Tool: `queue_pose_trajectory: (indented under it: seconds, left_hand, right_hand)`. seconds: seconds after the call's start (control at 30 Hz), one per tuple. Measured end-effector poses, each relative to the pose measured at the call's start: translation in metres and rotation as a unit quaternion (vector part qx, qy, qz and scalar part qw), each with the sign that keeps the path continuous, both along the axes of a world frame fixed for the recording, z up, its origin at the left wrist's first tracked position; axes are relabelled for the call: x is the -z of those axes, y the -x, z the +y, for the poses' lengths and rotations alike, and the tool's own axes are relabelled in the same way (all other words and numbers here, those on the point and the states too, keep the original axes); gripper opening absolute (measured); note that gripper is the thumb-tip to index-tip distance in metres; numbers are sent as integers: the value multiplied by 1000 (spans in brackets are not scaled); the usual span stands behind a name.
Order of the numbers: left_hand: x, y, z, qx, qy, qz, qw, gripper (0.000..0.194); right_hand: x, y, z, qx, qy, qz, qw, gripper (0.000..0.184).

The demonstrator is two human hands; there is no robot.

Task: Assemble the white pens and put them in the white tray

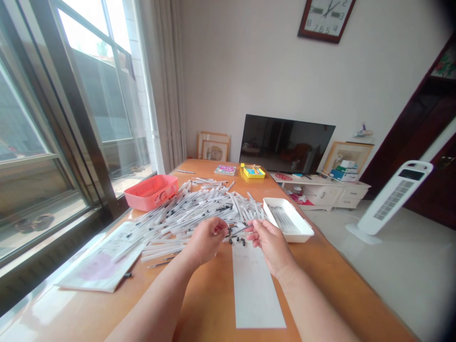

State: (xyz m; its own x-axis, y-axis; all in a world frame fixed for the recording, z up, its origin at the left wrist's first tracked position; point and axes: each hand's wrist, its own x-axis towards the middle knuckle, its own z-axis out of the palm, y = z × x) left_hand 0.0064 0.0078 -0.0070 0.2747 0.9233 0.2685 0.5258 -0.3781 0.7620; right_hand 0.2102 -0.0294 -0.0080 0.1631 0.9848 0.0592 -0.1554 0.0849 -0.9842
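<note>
My right hand (270, 241) pinches a thin dark pen refill (241, 230) between thumb and fingertips, its free end pointing left. Close by on the left, my left hand (209, 241) has its fingertips pressed together near that end; whatever they hold is too small to make out. Both hands hover over the near edge of a wide heap of whitish pen tubes (192, 206). Several small black pen parts (242, 242) lie just below the fingers, at the top of a white paper strip (257, 299). A few loose refills (160, 264) lie left of my left wrist.
Right of the heap stands a white tray (309, 231) with slim pens or refills inside. A red plastic basket (151, 199) sits at the left. A paper booklet (96, 266) lies front left. Farther back are a yellow box (253, 173) and a magazine (225, 170).
</note>
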Motion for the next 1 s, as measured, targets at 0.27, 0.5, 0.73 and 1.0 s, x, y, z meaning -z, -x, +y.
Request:
queue_pose_trajectory:
  seconds: [0.27,0.5,0.73,1.0]
  left_hand:
    - [-15,50,15,-256,-4,196,947,24]
    - [-5,46,10,-213,-10,315,925,27]
    - [0,48,12,-205,-25,333,920,26]
    - [4,48,15,-191,-33,340,920,27]
  right_hand:
    - [8,-11,6,64,6,26,998,36]
    - [5,-11,5,67,12,29,997,33]
    - [6,-12,6,67,7,31,997,36]
    - [5,-11,6,68,10,34,997,35]
